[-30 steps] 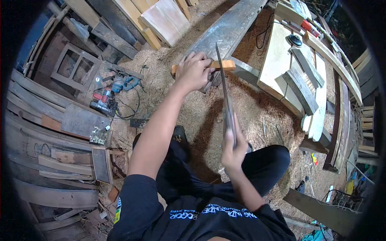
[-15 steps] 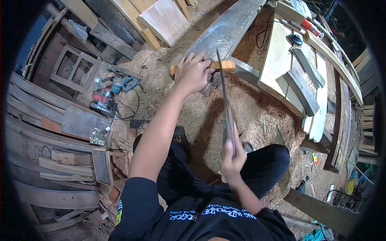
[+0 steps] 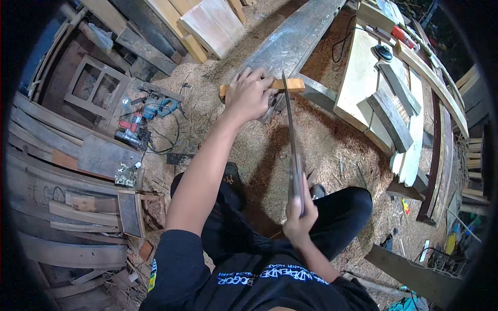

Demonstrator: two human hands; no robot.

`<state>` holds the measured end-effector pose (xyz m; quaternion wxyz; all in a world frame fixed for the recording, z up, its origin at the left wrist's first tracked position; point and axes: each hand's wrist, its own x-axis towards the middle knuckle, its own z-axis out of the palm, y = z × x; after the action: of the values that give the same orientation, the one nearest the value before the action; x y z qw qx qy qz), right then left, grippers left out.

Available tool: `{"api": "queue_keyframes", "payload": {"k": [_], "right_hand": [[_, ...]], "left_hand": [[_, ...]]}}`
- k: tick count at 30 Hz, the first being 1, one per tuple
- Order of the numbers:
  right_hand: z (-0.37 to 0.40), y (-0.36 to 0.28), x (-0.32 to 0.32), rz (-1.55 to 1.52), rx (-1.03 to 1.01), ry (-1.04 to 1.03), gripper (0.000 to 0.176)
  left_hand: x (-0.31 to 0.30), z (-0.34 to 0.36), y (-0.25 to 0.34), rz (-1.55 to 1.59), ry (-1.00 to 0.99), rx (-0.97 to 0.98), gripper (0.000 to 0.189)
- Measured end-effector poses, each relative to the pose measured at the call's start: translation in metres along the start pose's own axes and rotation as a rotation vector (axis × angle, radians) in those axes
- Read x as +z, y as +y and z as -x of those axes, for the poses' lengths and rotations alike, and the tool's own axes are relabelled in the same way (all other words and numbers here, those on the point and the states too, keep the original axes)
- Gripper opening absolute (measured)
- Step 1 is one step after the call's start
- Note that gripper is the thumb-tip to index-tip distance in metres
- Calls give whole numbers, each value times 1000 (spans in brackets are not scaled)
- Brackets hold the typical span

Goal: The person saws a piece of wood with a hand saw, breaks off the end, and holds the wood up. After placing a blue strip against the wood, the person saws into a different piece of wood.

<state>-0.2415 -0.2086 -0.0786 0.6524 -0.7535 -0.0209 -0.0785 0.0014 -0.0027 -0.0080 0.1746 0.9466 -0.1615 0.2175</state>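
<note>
My left hand (image 3: pixel 250 94) grips a short wooden block (image 3: pixel 294 85), pressing it down on the near end of a long grey plank (image 3: pixel 285 44). The block sticks out past my fingers on both sides. In my right hand (image 3: pixel 301 215) is a handsaw (image 3: pixel 291 127), held by its handle, low in front of my right knee. Its blade points up and away, crossing the block just right of my left hand. The saw's handle is mostly covered by my fingers and somewhat blurred.
Sawdust covers the floor (image 3: pixel 207 93). Power tools with cables, including a blue one (image 3: pixel 160 108), lie at left. A pale board (image 3: pixel 358 78) at right bears grey wood pieces (image 3: pixel 390 122) and a black round tool (image 3: pixel 382 52). Planks (image 3: pixel 215 28) lean at the back.
My right hand and the saw have shifted slightly back toward my body, the blade still across the block. My left hand and the block stay in place.
</note>
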Motion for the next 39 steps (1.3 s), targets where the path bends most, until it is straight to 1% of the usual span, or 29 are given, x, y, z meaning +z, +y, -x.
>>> {"api": "queue_keyframes", "payload": {"k": [1, 3, 4, 6, 7, 9, 10, 13, 16, 17, 19, 20, 22, 23, 25, 26, 27, 29, 30, 32, 33, 35, 37, 39], "right_hand": [[7, -18, -6, -65, 58, -35, 52], [-11, -30, 1, -12, -98, 42, 50], [-28, -32, 7, -12, -104, 51, 50], [-59, -34, 19, -26, -38, 46, 49], [-69, -34, 22, -26, -43, 44, 49], [-80, -33, 26, -67, 63, 22, 49], [-72, -23, 25, 4, -33, 57, 48], [-8, -7, 3, -63, 11, 33, 47], [1, -17, -4, -97, -18, 22, 48], [-7, -18, -1, -99, -16, 32, 48], [-58, -24, 10, 60, -71, 10, 50], [-78, -25, 19, 61, -74, 12, 50], [-106, -26, 35, 35, -184, 68, 50], [-101, -27, 35, 36, -186, 66, 50], [-67, -23, 29, -38, -17, 24, 50], [-48, -8, 25, 15, -174, 58, 50], [-24, 7, 20, -33, -109, 56, 51], [15, 35, 7, -8, -80, 37, 52], [12, 39, 6, -7, -79, 40, 52], [1, 46, 6, 40, -217, 91, 52], [-14, 38, 8, 40, -225, 97, 52], [-51, 12, 16, 39, -69, 23, 51], [-88, 12, 32, 33, -85, 37, 51], [-91, 28, 39, 24, -98, 54, 51]], "left_hand": [[2, 0, -1, -5, 33, 20, 20], [3, 7, 0, -8, 46, 50, 20], [2, 5, 2, -3, 41, 37, 18], [0, 0, 2, -2, 29, 27, 19], [-2, -1, 2, -5, 34, 27, 19], [-3, -2, -1, 9, -3, 32, 20], [-4, -2, -1, 9, -2, 29, 20], [-3, -1, 1, 19, 11, 6, 20], [0, 5, 1, -9, 23, 41, 21], [-1, 5, 1, 14, 19, 41, 20], [-2, -2, 2, 38, 34, 49, 19], [-2, -2, 1, 17, 16, 44, 19], [-6, -1, 2, -7, 4, 29, 18], [-7, 0, 2, -5, -20, 20, 19], [-7, 0, 1, -3, -44, -2, 19], [-6, -1, 1, -7, -15, 19, 19], [-5, 0, 0, -8, 13, 40, 20], [-5, 1, 3, 4, 7, 22, 21], [-4, 1, 3, 10, 4, 12, 22], [0, 2, 3, -1, 17, 13, 21], [1, 0, 2, -17, 38, 9, 20], [-4, -3, 3, -6, 6, 15, 20], [-6, -1, 2, 1, -24, 10, 20], [-4, -1, -1, -36, 14, 50, 21]]}}
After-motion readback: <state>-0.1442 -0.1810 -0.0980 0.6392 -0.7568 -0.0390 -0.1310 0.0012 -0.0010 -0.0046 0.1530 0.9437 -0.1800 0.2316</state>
